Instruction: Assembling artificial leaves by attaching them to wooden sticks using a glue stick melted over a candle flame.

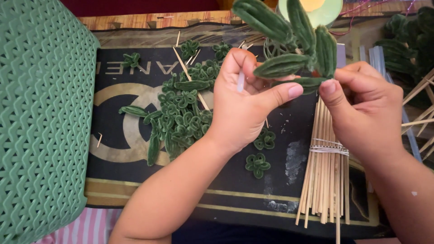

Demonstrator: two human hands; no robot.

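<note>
One package in sight: a flat black printed carton or bag of glossy card [113, 174], lying face up as the work surface and filling the middle of the view.

- Rectangular, long side running 9 to 3 o'clock.
- Pale gold interlocked-ring emblem [105, 97] toward 9 o'clock; its right part is hidden behind the person's left hand [239, 108] and craft pieces.
- A row of pale lettering [110, 68] near the 11 o'clock edge, seen upside down.
- Gold border stripes [135, 187] along the 6 o'clock edge, and another set along 12 o'clock.
- Whitish scuffed patches [294, 158] toward 5 o'clock.

No loose labels, signs or screens visible.
</note>
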